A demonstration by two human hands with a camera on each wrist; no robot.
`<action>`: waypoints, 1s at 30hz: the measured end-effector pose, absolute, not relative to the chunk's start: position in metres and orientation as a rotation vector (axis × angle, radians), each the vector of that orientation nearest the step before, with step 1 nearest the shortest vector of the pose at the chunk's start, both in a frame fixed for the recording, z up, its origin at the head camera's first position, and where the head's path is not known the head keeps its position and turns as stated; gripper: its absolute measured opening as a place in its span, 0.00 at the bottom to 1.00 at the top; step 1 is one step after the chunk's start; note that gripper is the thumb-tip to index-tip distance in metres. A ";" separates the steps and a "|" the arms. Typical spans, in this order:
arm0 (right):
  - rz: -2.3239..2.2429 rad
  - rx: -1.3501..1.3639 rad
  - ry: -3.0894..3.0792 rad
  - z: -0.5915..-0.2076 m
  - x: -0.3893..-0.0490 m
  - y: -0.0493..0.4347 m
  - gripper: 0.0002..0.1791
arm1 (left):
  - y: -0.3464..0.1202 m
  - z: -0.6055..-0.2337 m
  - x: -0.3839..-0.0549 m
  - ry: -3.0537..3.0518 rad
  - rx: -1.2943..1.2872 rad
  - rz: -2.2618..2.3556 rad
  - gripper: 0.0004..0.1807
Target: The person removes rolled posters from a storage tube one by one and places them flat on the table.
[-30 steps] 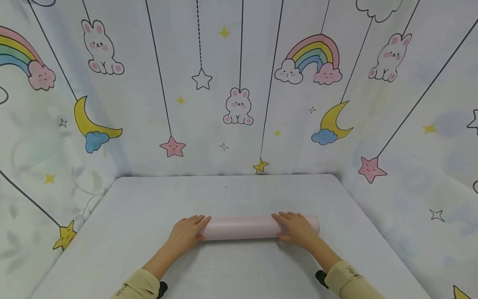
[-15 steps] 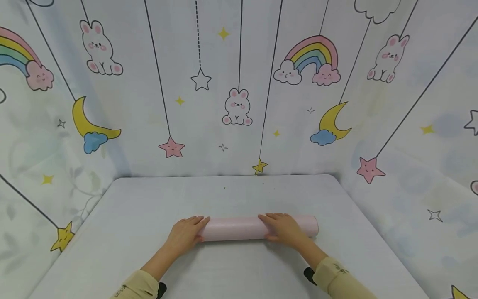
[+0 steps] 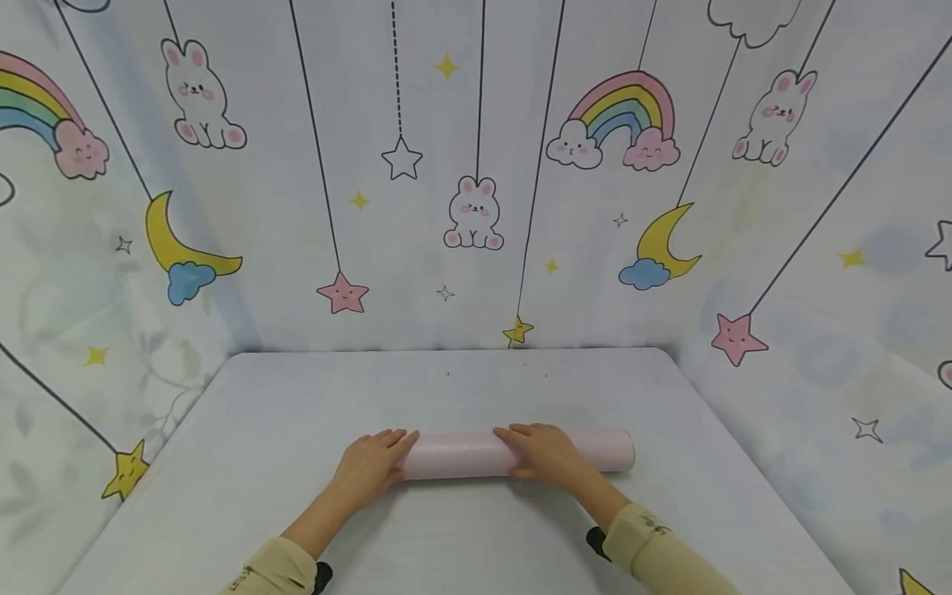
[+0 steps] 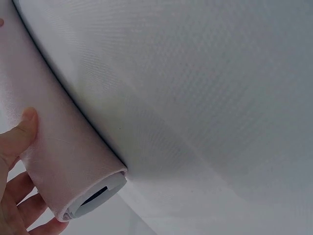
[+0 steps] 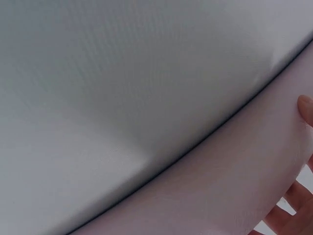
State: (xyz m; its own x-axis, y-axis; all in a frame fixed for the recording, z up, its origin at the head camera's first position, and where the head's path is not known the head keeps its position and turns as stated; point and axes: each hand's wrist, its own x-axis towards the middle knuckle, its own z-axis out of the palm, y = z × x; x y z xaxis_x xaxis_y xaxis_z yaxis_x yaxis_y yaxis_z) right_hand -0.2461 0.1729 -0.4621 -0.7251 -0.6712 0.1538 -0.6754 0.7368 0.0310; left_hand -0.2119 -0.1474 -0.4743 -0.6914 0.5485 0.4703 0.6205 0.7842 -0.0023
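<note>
Left hand, right hand grip pale-lined pink roll

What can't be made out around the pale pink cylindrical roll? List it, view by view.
Head: left end of the pale pink cylindrical roll, covered by the bare left hand.
Left wrist: the roll's far end, past the frame edge.
Right wrist: both roll ends, past the frame edges.

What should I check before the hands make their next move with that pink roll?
1. Smooth, pale pink cylindrical roll lying on the flat white table: ok.
2. Left hand gripping near the roll's left end: ok.
3. Right hand gripping the roll: ok, near its middle.
4. Hand on the roll's right end: not ok, none there.
5. Roll fastened against unwinding: cannot tell; no strap shows.
</note>
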 end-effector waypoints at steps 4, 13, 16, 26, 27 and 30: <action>0.047 1.101 -2.768 -0.462 -0.246 0.169 0.34 | -0.146 -0.473 -0.212 -2.568 -0.853 -0.225 0.33; 0.030 1.155 -2.709 -0.462 -0.246 0.159 0.36 | -0.144 -0.471 -0.211 -2.661 -0.807 -0.191 0.31; 0.019 1.152 -2.701 -0.462 -0.245 0.157 0.36 | -0.144 -0.471 -0.212 -2.677 -0.803 -0.184 0.32; 0.019 1.139 -2.727 -0.462 -0.244 0.158 0.36 | -0.142 -0.470 -0.210 -2.704 -0.787 -0.174 0.32; 0.025 1.140 -2.732 -0.462 -0.244 0.158 0.36 | -0.141 -0.470 -0.210 -2.709 -0.785 -0.179 0.31; 0.029 1.148 -2.720 -0.464 -0.245 0.159 0.36 | -0.141 -0.469 -0.210 -2.721 -0.776 -0.191 0.31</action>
State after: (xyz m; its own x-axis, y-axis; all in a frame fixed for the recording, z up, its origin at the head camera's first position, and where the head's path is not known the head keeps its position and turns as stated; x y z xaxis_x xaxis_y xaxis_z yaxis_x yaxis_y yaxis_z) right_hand -0.2454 0.1594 -0.4644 -0.6826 -0.7082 0.1806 -0.7119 0.7002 0.0549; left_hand -0.2099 -0.1411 -0.4693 -0.8076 0.4925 0.3244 0.5329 0.8450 0.0438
